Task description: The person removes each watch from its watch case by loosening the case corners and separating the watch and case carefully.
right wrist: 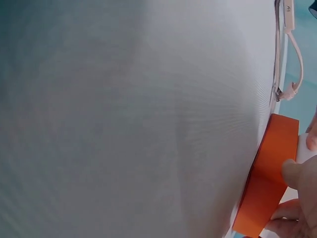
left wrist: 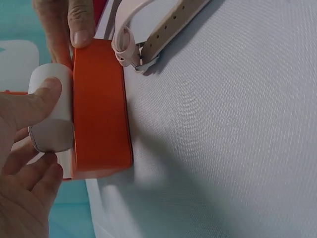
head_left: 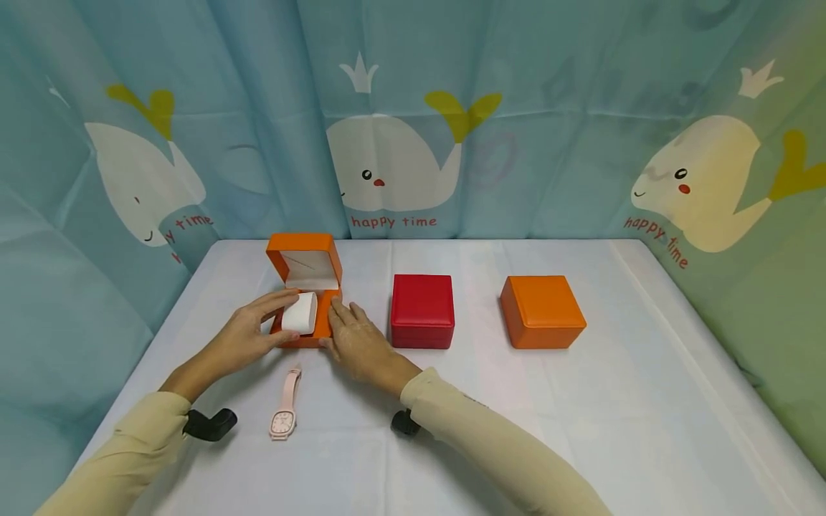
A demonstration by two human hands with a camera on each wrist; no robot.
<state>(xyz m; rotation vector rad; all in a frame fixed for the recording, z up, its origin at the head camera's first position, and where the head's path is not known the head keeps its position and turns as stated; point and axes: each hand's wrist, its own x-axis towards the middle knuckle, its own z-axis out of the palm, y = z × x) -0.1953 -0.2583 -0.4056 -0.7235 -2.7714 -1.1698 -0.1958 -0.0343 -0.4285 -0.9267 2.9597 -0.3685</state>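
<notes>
An orange watch box (head_left: pixel 308 342) stands at the left of the table with its lid (head_left: pixel 310 269) raised. My left hand (head_left: pixel 253 324) grips a white watch cushion (head_left: pixel 300 314) between thumb and fingers, at the box's opening. In the left wrist view the cushion (left wrist: pixel 55 106) sticks out above the box wall (left wrist: pixel 101 109). My right hand (head_left: pixel 361 340) holds the box's right side, its thumb on the front wall (right wrist: pixel 271 168) in the right wrist view. On the table in front of the box lies a pink watch (head_left: pixel 284 416), its strap pointing toward the box.
A closed red box (head_left: pixel 422 312) stands right of the open one, and a closed orange box (head_left: pixel 543 312) is farther right. All rest on a white-covered table (head_left: pixel 581 430). A blue curtain (head_left: pixel 548 179) with whale prints hangs behind it.
</notes>
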